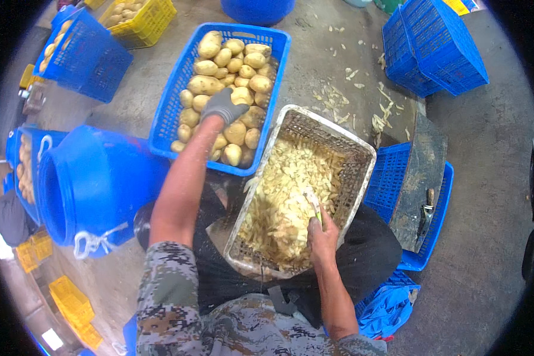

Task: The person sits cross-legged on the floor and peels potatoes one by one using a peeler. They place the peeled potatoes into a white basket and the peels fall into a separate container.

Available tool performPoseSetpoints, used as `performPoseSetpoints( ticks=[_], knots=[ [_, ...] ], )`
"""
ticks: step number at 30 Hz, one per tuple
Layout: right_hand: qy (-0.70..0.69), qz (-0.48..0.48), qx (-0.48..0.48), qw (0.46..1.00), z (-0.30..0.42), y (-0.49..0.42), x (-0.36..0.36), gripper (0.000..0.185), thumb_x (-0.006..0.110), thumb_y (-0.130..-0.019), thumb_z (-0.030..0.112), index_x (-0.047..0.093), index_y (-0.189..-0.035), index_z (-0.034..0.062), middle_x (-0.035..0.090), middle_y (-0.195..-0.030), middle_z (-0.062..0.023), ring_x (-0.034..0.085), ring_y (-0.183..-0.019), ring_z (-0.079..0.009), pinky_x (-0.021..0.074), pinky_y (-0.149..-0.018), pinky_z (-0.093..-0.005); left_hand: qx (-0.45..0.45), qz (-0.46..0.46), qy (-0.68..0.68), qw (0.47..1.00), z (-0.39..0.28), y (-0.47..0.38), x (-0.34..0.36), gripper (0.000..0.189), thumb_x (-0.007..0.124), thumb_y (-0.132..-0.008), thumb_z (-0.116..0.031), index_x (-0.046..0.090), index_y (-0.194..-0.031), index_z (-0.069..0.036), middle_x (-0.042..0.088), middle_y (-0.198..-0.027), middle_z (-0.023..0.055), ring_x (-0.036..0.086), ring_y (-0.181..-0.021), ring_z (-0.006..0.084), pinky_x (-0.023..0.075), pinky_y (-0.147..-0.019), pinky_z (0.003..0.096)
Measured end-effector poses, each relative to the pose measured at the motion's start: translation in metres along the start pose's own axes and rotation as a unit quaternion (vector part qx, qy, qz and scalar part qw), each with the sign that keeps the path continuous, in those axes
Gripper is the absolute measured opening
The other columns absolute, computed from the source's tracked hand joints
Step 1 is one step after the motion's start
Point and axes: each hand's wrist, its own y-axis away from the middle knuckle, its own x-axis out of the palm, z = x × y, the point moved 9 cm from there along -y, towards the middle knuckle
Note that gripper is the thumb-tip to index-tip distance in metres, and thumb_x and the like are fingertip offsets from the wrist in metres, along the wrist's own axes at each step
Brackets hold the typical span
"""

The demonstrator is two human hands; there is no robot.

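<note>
My left hand (224, 107), in a grey glove, reaches palm down into a blue plastic crate (167, 95) of unpeeled potatoes (204, 84). Its fingers and thumb rest against potatoes near the middle; whether they grip one is hidden under the palm. My right hand (324, 233) is bare and holds a peeler (313, 202) with a green handle, blade pointing forward. Below that hand is a dirty white plastic basket (362, 155), set between my knees. Pale potato peelings (289, 178) fill much of it.
A blue barrel (111, 164) lies open-mouthed at left, a white rope tied to it. Potato-filled crates (93, 58) stand beyond. At right, a board (416, 187) bearing a wooden-handled tool (426, 216) lies across a blue crate (445, 200). Peelings (333, 102) litter the floor near stacked crates (431, 49).
</note>
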Motion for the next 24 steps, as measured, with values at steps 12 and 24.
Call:
performPoseSetpoints(
  ticks=[12,24],
  knots=[
    [-0.058,0.037,0.036,0.997,0.017,0.008,0.010,0.049,0.055,-0.084,0.008,0.052,-0.132,-0.0031,0.062,-0.117,-0.0131,0.056,-0.105,-0.0157,0.0424,-0.094,-0.0283,-0.030,-0.104,0.000,0.994,0.019,-0.029,0.077,0.058,0.076,-0.070,-0.036,0.058,-0.115,-0.005,0.061,-0.110,0.0194,0.063,-0.101,0.0333,0.0507,-0.084,0.0436],
    [-0.001,0.090,-0.238,0.967,0.111,0.050,0.023,0.049,0.053,-0.092,0.016,0.046,-0.136,-0.0015,0.052,-0.136,-0.0190,0.047,-0.129,-0.0263,0.0327,-0.108,-0.0331,0.002,0.044,0.837,0.546,-0.056,0.138,-0.007,0.050,0.060,-0.089,-0.038,0.049,-0.126,-0.007,0.057,-0.115,0.0137,0.060,-0.101,0.0302,0.0581,-0.072,0.0464]
  ],
)
